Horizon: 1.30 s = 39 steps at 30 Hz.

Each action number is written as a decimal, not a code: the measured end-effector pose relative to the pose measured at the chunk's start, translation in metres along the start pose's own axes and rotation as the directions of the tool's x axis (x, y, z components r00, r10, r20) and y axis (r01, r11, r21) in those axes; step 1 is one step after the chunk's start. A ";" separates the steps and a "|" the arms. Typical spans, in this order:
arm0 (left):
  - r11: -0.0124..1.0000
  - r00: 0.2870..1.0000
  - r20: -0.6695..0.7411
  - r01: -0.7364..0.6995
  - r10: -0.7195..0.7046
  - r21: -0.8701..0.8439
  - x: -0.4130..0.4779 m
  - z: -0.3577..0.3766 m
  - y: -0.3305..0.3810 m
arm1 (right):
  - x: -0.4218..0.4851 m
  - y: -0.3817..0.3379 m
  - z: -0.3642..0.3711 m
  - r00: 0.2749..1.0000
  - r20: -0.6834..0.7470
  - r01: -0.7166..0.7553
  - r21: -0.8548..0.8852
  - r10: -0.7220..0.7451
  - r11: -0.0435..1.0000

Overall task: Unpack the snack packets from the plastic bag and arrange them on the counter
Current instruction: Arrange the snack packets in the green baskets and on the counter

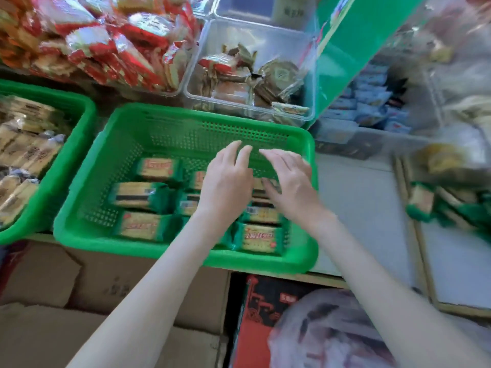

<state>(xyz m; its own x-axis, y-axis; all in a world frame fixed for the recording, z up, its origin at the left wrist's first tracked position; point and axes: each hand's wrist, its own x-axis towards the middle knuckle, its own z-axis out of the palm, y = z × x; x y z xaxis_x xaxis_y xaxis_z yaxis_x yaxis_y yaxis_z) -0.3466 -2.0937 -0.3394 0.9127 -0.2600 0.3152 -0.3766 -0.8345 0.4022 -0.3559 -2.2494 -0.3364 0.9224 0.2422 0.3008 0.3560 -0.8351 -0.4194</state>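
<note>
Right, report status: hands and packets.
Left hand and right hand open, holding nothing. Green-wrapped snack packets lying in green perforated plastic basket. Nothing blocking.

no text could be read with certainty. in the basket (pixel 186 114), the near-right packet (pixel 259 239) carried one line of red chinese characters on a yellow panel and a small red round mark at the right end; the characters were too blurred to transcribe. the far-left packet (pixel 156 168) bore red print, smeared. the mid-left packet (pixel 140 195) showed a white label like a barcode, illegible. the red box (pixel 265 301) carried a small pale mark, unreadable. the carton (pixel 117 286) had faint stamped marks, unreadable. a label (pixel 292 10) at the top edge held dark characters, blurred.
</note>
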 end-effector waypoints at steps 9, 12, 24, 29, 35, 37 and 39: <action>0.951 0.949 0.119 -0.274 0.292 -0.145 -0.009 0.135 0.272 | -0.204 0.219 -0.160 0.854 -0.124 -0.518 -0.101 0.506 0.849; 0.973 0.945 0.234 -0.217 0.229 -0.076 -0.003 0.192 0.333 | -0.253 0.299 -0.195 0.772 -0.151 -0.635 -0.135 0.617 0.761; 0.929 0.882 0.356 0.197 -0.308 0.315 0.070 0.337 0.406 | -0.246 0.457 -0.212 0.835 -0.058 -0.520 -0.406 0.547 0.751; 0.938 0.885 0.367 0.183 -0.288 0.296 0.059 0.331 0.426 | -0.280 0.457 -0.207 0.931 -0.219 -0.356 -0.376 0.291 0.855; 0.969 0.881 0.411 0.173 -0.232 0.176 0.011 0.307 0.435 | -0.330 0.433 -0.208 0.977 -0.190 -0.166 -0.362 0.101 0.917; 0.969 0.871 0.434 0.160 -0.229 0.190 -0.001 0.299 0.438 | -0.343 0.432 -0.209 0.984 -0.157 -0.141 -0.378 0.086 0.915; 0.969 0.872 0.425 0.194 -0.243 0.155 -0.014 0.294 0.441 | -0.353 0.430 -0.212 0.994 -0.076 -0.104 -0.377 0.081 0.920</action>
<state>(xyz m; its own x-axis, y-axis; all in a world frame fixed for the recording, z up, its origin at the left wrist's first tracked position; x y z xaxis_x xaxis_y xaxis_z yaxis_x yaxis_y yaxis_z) -0.4789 -2.6010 -0.4196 0.9548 -0.2305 -0.1876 -0.1631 -0.9340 0.3178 -0.5598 -2.7985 -0.4414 0.9341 0.1351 0.3304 0.1753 -0.9799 -0.0948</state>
